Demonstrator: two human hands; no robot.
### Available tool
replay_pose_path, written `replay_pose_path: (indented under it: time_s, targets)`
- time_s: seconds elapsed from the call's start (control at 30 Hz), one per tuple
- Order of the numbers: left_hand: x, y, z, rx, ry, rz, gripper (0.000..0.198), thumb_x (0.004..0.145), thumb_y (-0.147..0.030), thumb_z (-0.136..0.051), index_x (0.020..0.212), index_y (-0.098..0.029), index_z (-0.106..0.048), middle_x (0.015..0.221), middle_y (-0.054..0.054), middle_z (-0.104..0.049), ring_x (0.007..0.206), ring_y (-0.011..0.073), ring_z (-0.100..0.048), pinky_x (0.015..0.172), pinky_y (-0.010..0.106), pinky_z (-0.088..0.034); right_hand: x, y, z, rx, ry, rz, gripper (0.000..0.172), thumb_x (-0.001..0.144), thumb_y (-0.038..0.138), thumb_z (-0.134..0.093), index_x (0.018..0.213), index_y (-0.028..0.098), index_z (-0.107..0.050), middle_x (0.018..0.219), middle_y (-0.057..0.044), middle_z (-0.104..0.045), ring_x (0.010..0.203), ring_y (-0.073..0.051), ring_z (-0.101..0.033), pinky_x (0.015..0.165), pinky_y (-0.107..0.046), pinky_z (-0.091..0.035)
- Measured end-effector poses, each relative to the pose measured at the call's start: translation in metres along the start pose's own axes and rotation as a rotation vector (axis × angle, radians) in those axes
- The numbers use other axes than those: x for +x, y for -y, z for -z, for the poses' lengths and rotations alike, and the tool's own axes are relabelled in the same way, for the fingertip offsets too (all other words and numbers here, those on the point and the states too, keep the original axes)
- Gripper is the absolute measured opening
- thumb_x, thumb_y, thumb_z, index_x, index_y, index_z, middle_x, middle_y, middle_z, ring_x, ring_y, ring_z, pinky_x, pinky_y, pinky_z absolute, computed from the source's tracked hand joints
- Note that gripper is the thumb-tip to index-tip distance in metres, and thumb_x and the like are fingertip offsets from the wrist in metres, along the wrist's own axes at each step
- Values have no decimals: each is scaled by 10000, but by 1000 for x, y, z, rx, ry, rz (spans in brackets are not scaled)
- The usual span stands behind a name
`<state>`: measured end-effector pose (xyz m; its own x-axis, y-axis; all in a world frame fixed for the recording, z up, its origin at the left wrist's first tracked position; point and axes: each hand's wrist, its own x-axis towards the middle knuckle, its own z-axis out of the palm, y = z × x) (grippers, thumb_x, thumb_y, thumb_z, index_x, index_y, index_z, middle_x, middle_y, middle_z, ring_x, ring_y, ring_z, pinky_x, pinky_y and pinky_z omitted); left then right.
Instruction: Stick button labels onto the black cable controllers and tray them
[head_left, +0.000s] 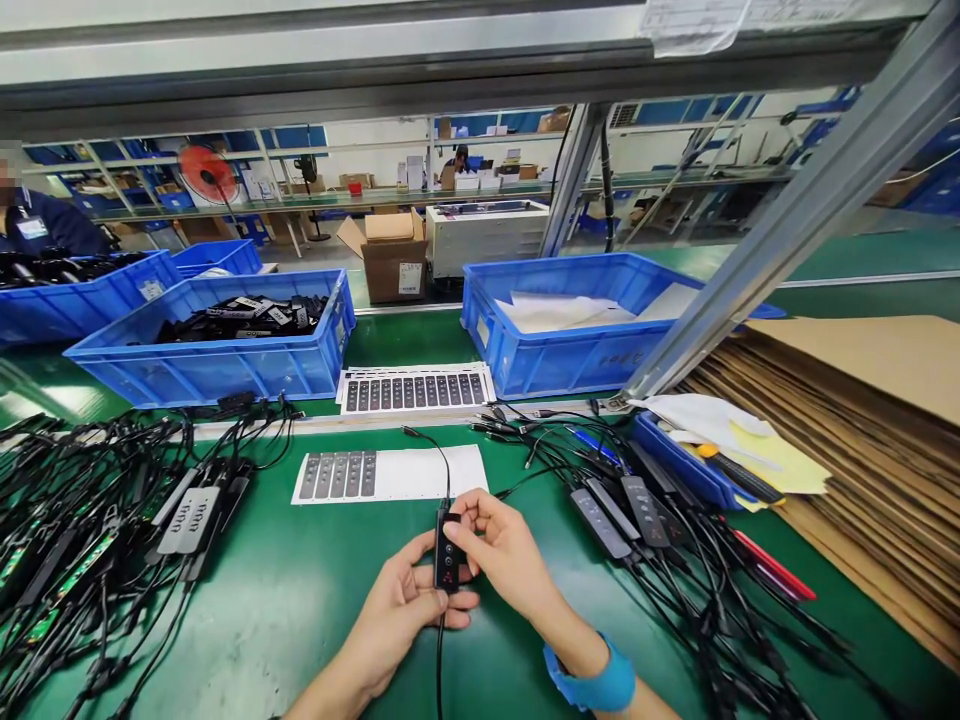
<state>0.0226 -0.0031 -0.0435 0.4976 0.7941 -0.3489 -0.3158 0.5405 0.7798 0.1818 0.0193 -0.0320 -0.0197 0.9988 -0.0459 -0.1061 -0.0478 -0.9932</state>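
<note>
Right now both hands are at the front of the bench, gripping a small black control box (447, 550) on a thin black cable (440, 665). The left hand (397, 610) is curled under the box, its thumb across the lower end, while the right hand (504, 552) closes on the upper end with its fingers. A blue wrist strap (590, 675) circles the right wrist. The box stands roughly upright between the hands, above the green workbench (277, 610).

Just ahead lies a white sheet of dark labels (390, 475), with a 2nd sheet (415, 388) beyond it. Tangled cables with more control boxes lie in 2 heaps, 1 to the left (97, 530) and 1 to the right (645, 530). Behind stand 2 blue crates, 1 holding black parts (202, 372) and 1 holding white paper (570, 365). Farther right are a small blue tray (682, 465) and a stack of cardboard (847, 420). At far left, a co-worker in a dark blue top (52, 228) stands behind another crate (82, 305).
</note>
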Motion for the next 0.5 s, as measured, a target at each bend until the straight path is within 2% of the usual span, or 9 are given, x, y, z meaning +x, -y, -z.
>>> replay_pose_path:
  time_s: [0.2, 0.5]
  targets:
    - [-5, -11, -8, 24, -20, 33, 722, 659, -302, -842, 1291, -162, -524, 1072, 166, -720, 923, 280, -709, 802, 374, -525, 0, 0, 0, -18, -6, -3, 265, 728, 401, -740, 811, 193, -598, 627, 51, -478, 498, -84, -441, 373, -164, -423]
    - [-5, -11, -9, 37, -13, 38, 738, 677, -344, -837, 1309, -154, -507, 1070, 166, -723, 929, 279, -710, 800, 365, -531, -1, 1, 0, -26, -21, -22, 254, 712, 389, -747, 803, 195, -610, 636, 44, -476, 521, -95, -454, 369, -167, -446]
